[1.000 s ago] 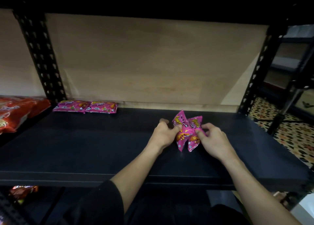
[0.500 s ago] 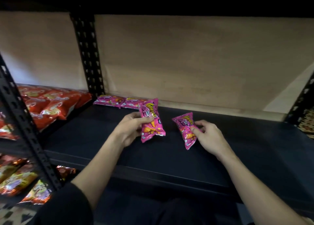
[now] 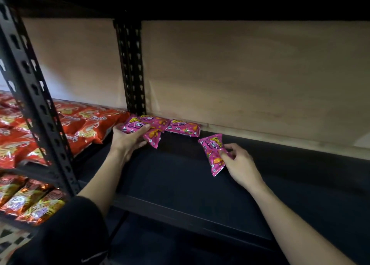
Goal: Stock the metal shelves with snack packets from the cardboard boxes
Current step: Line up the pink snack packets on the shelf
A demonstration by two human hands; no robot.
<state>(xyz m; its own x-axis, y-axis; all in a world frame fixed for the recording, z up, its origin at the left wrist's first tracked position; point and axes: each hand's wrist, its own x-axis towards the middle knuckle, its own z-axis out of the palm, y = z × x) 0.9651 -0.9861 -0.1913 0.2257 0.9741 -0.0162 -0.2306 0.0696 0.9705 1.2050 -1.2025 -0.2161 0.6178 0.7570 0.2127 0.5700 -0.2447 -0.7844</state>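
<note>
On the black metal shelf (image 3: 180,184), my left hand (image 3: 128,139) grips a pink snack packet (image 3: 152,134) at the back left corner. It lies over one of the two pink packets lined up along the back wall; the other (image 3: 183,127) lies just to its right. My right hand (image 3: 237,163) pinches a second pink packet (image 3: 213,154) by its right edge, tilted, above the shelf's middle. No cardboard box is in view.
A black perforated upright (image 3: 132,68) stands at the back left corner, another upright (image 3: 34,96) nearer at the left. Red snack packets (image 3: 84,122) fill the neighbouring shelf on the left; orange packets (image 3: 28,200) lie on the shelf below it. A wooden back panel (image 3: 250,74) closes the bay.
My left hand has carried its pink packet leftward and back onto the row at the wall. My right hand still holds its packet. The view has shifted left.
</note>
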